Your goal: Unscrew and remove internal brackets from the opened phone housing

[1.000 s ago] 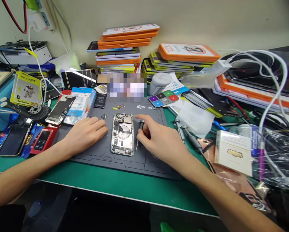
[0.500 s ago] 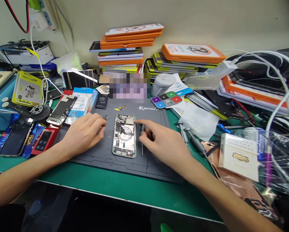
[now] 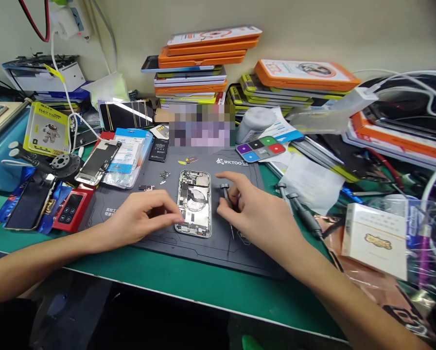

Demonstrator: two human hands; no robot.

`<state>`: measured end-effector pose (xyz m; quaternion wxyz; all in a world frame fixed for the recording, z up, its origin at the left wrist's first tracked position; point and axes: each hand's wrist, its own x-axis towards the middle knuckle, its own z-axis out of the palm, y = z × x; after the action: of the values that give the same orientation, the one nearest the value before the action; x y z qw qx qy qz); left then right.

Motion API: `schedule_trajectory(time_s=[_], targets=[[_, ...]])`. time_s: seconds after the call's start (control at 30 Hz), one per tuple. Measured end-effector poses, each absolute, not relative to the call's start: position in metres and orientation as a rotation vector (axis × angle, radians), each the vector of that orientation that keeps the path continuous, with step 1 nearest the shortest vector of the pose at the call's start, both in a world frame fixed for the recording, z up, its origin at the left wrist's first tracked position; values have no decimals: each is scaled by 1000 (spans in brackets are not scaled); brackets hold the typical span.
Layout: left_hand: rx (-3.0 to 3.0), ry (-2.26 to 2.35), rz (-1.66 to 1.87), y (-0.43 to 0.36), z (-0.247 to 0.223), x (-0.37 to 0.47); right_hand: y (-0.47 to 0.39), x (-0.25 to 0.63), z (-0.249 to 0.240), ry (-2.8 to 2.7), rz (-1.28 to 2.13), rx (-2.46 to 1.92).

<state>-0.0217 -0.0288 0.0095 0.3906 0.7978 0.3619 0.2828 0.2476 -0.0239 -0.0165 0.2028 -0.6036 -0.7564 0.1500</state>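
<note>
Keep the screwdriver, held in the loosely curled right hand, clear of the opened phone. The left hand reaches its lower end, fingertips nearly together; any grip is unclear.

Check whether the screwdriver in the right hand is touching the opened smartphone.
Apart. The head view shows the screwdriver to the right of the opened smartphone, with dark grey mat visible between them.

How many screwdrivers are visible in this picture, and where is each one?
3: one screwdriver in the right hand, a second screwdriver just beyond that hand, and a thicker third screwdriver right beside it. More may be hidden.
</note>
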Motion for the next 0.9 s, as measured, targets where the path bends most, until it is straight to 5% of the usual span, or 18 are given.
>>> schedule_trajectory(time_s=[0.3,0.63,0.9], targets=[[1385,863,549,-37,-5,-18,-25,248,-13,-1635,560,-1403],[1389,931,494,-39,-2,-17,-29,247,-21,-1913,258,-1414],[1462,918,447,-40,-3,-18,-42,227,-20,-1293,1146,-1037]])
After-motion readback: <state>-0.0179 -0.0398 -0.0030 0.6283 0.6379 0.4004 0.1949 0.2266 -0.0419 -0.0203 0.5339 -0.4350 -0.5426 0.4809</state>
